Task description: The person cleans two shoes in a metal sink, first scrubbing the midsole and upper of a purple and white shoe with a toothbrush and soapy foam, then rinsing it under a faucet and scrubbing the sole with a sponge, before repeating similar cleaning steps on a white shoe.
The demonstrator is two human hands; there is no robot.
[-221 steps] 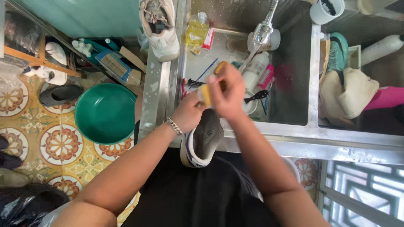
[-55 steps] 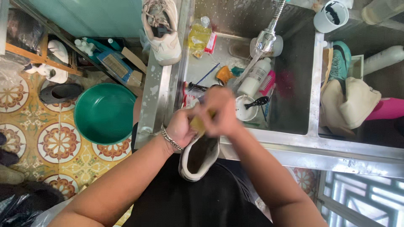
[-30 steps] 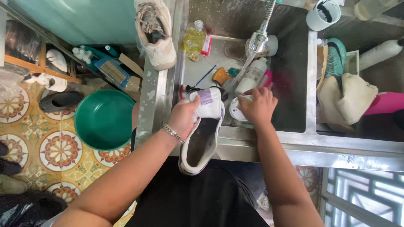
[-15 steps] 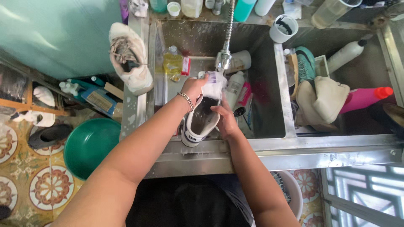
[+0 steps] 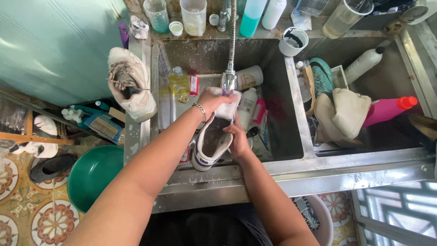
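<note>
Over the steel sink (image 5: 291, 118) I hold a white sneaker (image 5: 213, 145), opening upward, its toe end just under the faucet head (image 5: 229, 81). My left hand (image 5: 214, 99), with a bracelet at the wrist, grips the toe end. My right hand (image 5: 237, 142) clasps the sneaker's side near the middle. A second white sneaker (image 5: 129, 83) with grey laces lies on the sink's left ledge.
Bottles, brushes and a yellow soap bottle (image 5: 179, 84) lie in the basin. The right basin holds shoes, a beige cloth (image 5: 342, 114) and a pink bottle (image 5: 387, 109). Cups and bottles line the back ledge. A green basin (image 5: 91, 175) sits on the patterned tile floor.
The yellow sponge I held earlier is gone from my hand. I lifted the sneaker from the sink's front rim forward to under the faucet, and my right hand moved onto its side.
</note>
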